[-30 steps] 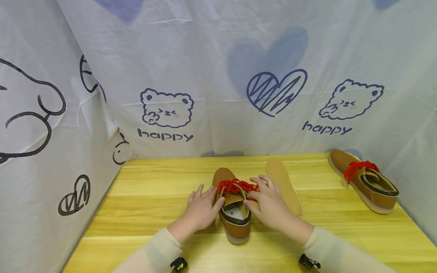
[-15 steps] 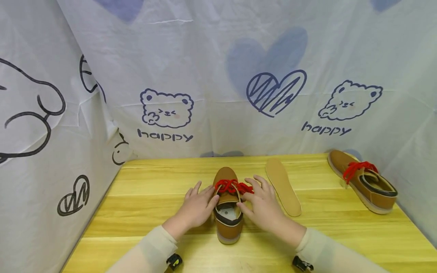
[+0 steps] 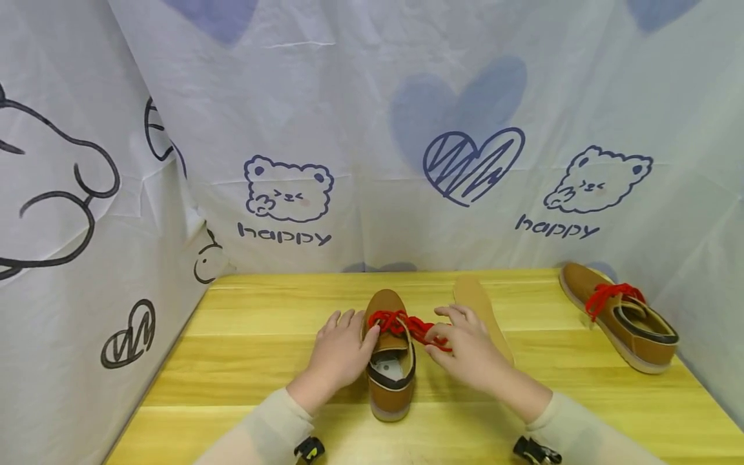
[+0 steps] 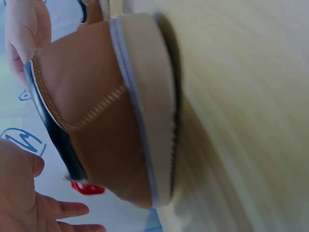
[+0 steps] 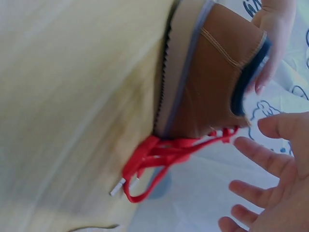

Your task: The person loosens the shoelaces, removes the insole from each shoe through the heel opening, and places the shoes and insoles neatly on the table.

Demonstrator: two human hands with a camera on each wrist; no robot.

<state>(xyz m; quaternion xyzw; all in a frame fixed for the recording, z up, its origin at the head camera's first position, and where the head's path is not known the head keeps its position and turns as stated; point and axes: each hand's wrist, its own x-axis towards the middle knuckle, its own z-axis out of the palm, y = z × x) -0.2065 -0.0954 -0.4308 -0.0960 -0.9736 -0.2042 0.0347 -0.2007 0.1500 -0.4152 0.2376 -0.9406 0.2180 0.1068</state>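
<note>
A brown lace-up shoe (image 3: 383, 394) stands on the wooden table, toe pointing away, with a pale lining visible inside. My left hand (image 3: 341, 352) lies along its left side, fingers extended and the thumb at the collar edge. The red shoelaces (image 3: 427, 332) run across the front and trail off to the shoe's right. My right hand (image 3: 467, 342) is beside them, its fingertips overlapping the lace ends in the head view. In the right wrist view, the right hand's fingers (image 5: 251, 193) are spread and relaxed, apart from the laces, with nothing between them.
A tan insole (image 3: 482, 310) lies flat behind the right hand, partly covered by it. At the far right of the table (image 3: 261, 381) is a second brown shoe (image 3: 633, 332) with red laces. A printed white cloth (image 3: 372, 194) hangs along the back and sides.
The shoe has shifted slightly left and turned straighter. My right hand has moved right, away from the shoe's collar, and the laces now stretch farther right. The left hand stays beside the shoe.
</note>
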